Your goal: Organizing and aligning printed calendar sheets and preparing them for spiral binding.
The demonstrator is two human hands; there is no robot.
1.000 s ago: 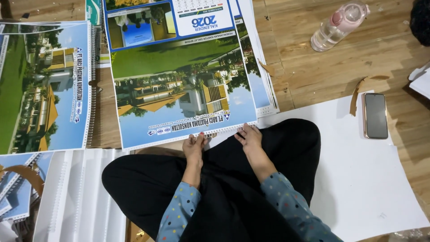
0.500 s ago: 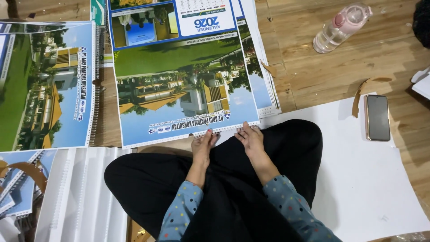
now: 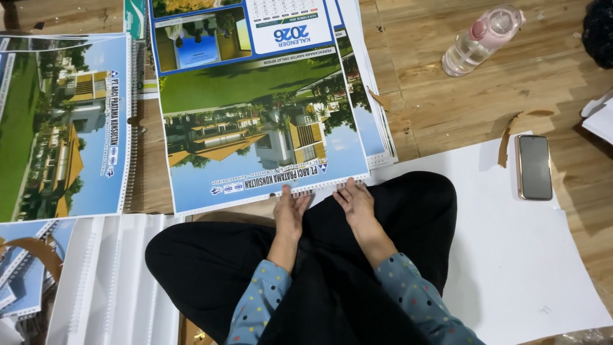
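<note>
A large printed wall calendar (image 3: 255, 115) with a building photo lies upside down on the wooden floor before my crossed legs in black trousers. My left hand (image 3: 290, 212) and my right hand (image 3: 353, 199) rest side by side on its near edge, fingers touching the wire binding strip there. Both wrists come out of blue dotted sleeves. Neither hand lifts anything off the floor.
A second calendar (image 3: 64, 128) lies at the left, with a stack of white bound sheets (image 3: 108, 281) below it. A white sheet (image 3: 523, 268) covers the floor at right, carrying a phone (image 3: 534, 167). A clear bottle with a pink cap (image 3: 482, 39) lies at the far right.
My hands stay on the calendar's near edge; the left fingers have shifted slightly along the binding. The view has drifted a little.
</note>
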